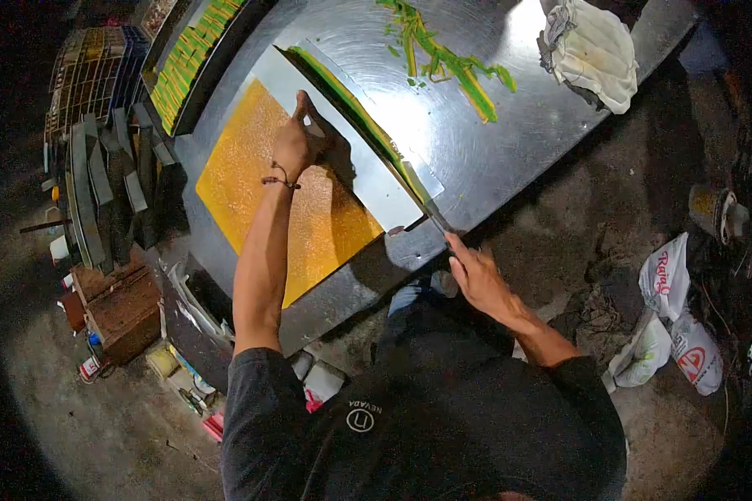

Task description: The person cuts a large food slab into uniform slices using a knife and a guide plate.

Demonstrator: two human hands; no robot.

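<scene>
A yellow cake slab [241, 171] with a browned, textured top lies on the metal table. Across its upper right side rests a flat pale straight-edged sheet [374, 194]. My left hand [294, 149] presses down on that sheet, fingers stretched out and thumb apart. In my right hand [480, 280], at the table's front edge, is the handle of a long knife [418, 185]. Its blade lies along the sheet's right edge, at the lower end of a narrow green-and-yellow cake strip [338, 93]. The blade's tip is hard to make out.
Green and yellow cake trimmings [443, 60] lie at the table's far side. A crumpled white cloth [597, 54] sits at the right corner. A long tray [174, 125] of cut cake pieces stands upper left, above stacked metal bars [100, 184]. Plastic bags [664, 275] lie on the floor at right.
</scene>
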